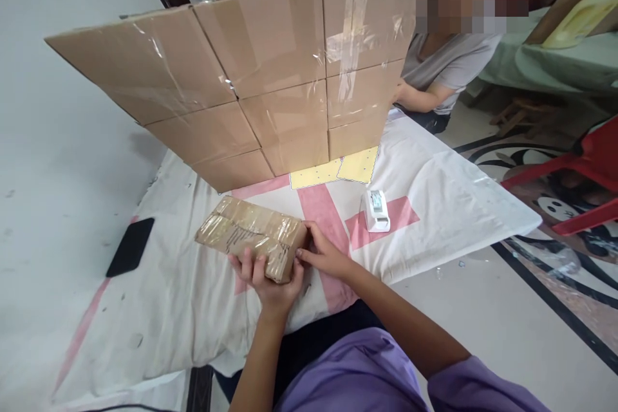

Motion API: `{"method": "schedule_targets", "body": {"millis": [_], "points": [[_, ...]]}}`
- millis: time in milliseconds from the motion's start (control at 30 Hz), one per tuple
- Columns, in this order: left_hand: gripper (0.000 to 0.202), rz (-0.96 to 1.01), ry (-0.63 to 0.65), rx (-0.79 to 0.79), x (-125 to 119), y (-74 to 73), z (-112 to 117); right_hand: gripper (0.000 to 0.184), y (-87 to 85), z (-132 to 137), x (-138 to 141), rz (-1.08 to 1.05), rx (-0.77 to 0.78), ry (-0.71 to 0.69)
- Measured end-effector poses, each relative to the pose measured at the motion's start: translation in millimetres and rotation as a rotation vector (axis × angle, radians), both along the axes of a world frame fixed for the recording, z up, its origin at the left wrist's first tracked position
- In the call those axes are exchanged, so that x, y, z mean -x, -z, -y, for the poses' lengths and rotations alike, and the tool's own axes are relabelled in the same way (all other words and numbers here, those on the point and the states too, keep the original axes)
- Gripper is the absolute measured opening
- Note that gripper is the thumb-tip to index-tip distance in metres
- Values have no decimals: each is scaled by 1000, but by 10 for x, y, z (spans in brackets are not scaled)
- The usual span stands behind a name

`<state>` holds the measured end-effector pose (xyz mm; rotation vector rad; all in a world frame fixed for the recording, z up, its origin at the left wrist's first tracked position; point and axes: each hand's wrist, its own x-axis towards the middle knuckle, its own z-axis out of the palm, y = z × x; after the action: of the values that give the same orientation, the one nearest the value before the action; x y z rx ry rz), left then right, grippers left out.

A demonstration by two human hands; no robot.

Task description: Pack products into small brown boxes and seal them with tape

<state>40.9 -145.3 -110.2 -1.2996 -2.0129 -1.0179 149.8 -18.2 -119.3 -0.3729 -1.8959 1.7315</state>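
Observation:
A small brown cardboard box [251, 232], wrapped in clear tape and printed with some dark text, is tilted above the cloth-covered table [159, 328]. My left hand [270, 280] grips it from below, fingers spread along its near side. At the box's right end, my right hand [326, 254] holds the edge with thumb and fingers. Right of my hands stands a small white device [376, 211] with a little screen, possibly a label printer. What lies under the box is partly hidden.
A tall wall of stacked, taped cardboard boxes [284, 71] stands across the table's far side. Yellow sheets [357, 165] lie at its foot. A black phone-like slab [130, 246] rests at left. Another person [449, 71] sits behind the boxes; a red chair [584, 180] is at right.

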Motion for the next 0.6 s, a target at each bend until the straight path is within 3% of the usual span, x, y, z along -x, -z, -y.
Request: {"method": "schedule_targets", "body": {"millis": [200, 400, 600], "points": [[75, 13, 19, -62, -16, -37, -31, 59, 1, -7, 17, -5, -44, 26], [72, 9, 74, -222, 20, 13, -60, 48, 32, 18, 47, 81, -264, 123], [74, -9, 80, -207, 44, -11, -51, 45, 23, -7, 41, 75, -354, 133]]}}
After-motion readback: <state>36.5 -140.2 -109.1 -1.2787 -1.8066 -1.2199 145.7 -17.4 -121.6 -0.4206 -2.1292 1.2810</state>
